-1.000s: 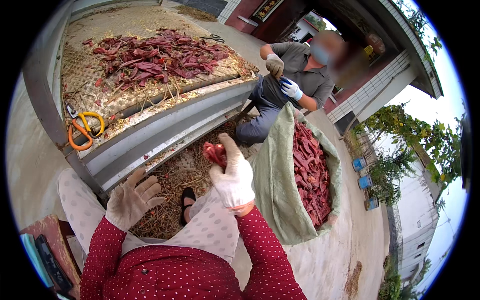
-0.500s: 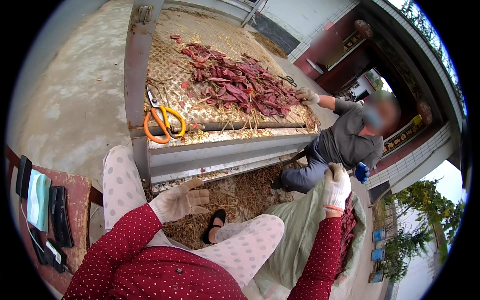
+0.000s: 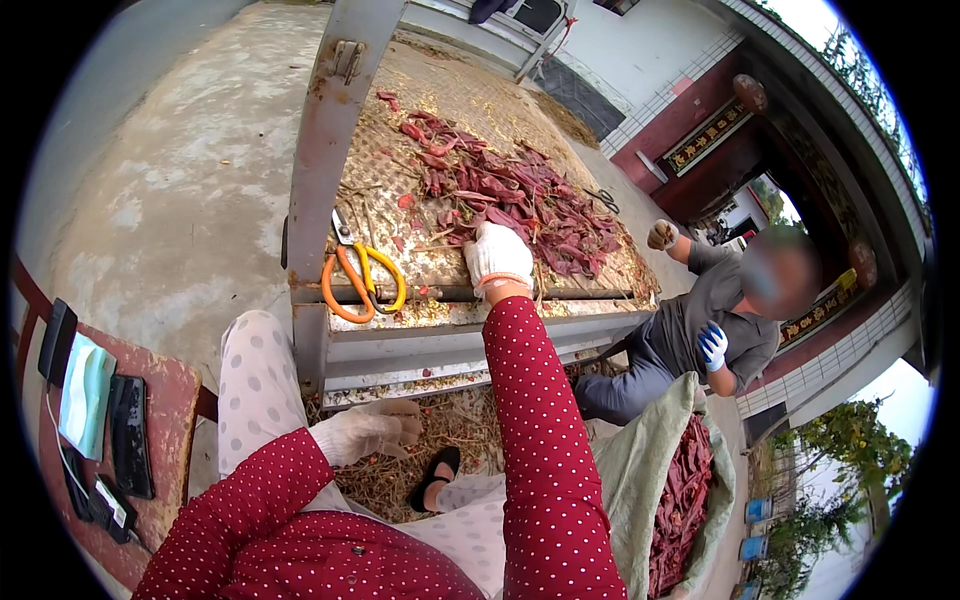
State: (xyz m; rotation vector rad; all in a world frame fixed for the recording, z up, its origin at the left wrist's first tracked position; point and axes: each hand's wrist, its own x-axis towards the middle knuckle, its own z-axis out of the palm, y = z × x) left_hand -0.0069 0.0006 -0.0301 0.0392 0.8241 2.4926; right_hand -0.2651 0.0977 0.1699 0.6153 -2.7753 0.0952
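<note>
My right hand (image 3: 494,258), in a white glove, reaches into a loose pile of dried red peppers (image 3: 545,215) on a dusty metal platform (image 3: 320,120). Its fingers curl down among the peppers, hiding whatever they grip. Orange and yellow handled scissors (image 3: 363,280) lie just left of it on the platform edge. My left hand (image 3: 370,432), also gloved, hangs low over my lap with fingers extended and nothing in it. At my right stands an open green woven sack (image 3: 632,470) full of dried peppers (image 3: 680,500).
A co-worker (image 3: 690,335) in grey sits past the sack, both gloved hands raised. Black-handled scissors (image 3: 606,200) lie at the platform's far edge. A worn red stool (image 3: 160,420) at my left holds black devices and a light blue mask pack (image 3: 86,398). Dry stalks (image 3: 450,425) litter the ground.
My right hand went from holding peppers over my lap, to beside the sack, onto the pile. The co-worker's hand left the pile and rose. My view swung leftward.
</note>
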